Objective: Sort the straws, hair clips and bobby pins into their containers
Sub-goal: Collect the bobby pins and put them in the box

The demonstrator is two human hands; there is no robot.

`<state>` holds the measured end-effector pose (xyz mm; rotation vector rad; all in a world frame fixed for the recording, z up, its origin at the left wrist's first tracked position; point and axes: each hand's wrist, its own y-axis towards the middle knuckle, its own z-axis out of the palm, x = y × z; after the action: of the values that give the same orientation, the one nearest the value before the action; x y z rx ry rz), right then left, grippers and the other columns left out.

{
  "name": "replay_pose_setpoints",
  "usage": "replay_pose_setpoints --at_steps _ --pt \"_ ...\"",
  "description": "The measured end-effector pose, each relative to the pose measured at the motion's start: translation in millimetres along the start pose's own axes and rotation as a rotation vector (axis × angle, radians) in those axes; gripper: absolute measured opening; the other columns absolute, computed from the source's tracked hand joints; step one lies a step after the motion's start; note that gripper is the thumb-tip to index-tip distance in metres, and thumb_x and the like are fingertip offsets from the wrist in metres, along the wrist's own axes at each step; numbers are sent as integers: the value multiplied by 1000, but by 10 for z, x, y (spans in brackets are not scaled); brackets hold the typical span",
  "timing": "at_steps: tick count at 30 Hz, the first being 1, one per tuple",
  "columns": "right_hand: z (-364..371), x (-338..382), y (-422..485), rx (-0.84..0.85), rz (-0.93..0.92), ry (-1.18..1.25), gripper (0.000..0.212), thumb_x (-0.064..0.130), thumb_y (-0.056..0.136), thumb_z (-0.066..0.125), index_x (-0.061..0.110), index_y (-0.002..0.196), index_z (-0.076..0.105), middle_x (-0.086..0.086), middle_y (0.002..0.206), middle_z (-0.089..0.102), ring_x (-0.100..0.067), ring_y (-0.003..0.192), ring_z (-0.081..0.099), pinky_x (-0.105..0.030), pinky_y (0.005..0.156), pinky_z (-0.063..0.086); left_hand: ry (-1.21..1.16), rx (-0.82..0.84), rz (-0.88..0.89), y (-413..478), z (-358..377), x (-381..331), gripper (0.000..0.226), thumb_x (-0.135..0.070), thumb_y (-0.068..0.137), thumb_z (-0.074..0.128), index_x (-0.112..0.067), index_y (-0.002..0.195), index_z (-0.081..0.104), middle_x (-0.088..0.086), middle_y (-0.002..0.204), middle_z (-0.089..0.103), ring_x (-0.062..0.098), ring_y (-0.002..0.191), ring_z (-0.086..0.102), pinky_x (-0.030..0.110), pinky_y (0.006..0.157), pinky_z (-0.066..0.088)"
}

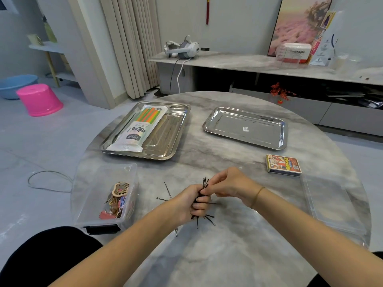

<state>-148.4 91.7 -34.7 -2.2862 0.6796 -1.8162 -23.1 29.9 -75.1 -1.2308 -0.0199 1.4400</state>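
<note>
left hand [193, 204] clamps a bundle of bobby pins [204, 184] over the table [238, 255]; right hand [226, 184] pinches their tops. light, springy, slippery wire; likely best gripped mid-bundle.

A round grey marble table [228, 255] stands on a pale grey floor [51, 141], with a pink stool [39, 99] and a blue basin [16, 84] at the far left, beige curtains [132, 44] against a light wall [238, 21], and behind it a long marble-topped cabinet [238, 63] carrying a white headset [182, 49] and a leaning pink picture [298, 23].
</note>
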Motion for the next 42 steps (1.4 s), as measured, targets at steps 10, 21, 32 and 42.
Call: replay_pose_setpoints --at_steps 10,21,32,42 --pt "-74 -25 59 -58 43 129 36 37 86 65 8 107 65 1 96 60 -11 75 59 -21 64 48 164 -291 204 -215 -86 -467 38 -25 104 24 -15 69 36 -10 36 23 1 25 17 11 26 9" --pt "-3 -144 116 22 128 94 19 22 94 55 6 95 63 -7 85 64 -13 60 56 -14 43 42 762 -547 293 -556 -290 -683 39 -29 102 27 -13 70 42 -1 58 32 11 46 25 17 38 18" --pt "57 -209 207 -16 110 35 16 17 93 56 4 92 65 -9 83 65 -13 58 55 -14 43 44 683 -686 221 -1063 -849 -797 35 -21 101 28 -8 74 47 0 55 29 11 44 21 13 37 16" --pt "58 -248 207 -26 104 53 15 13 92 56 3 91 66 -10 86 66 -14 60 55 -14 45 47 722 -835 123 -1212 -1269 -587 30 -19 99 31 -4 82 51 8 65 45 18 48 37 19 40 30"
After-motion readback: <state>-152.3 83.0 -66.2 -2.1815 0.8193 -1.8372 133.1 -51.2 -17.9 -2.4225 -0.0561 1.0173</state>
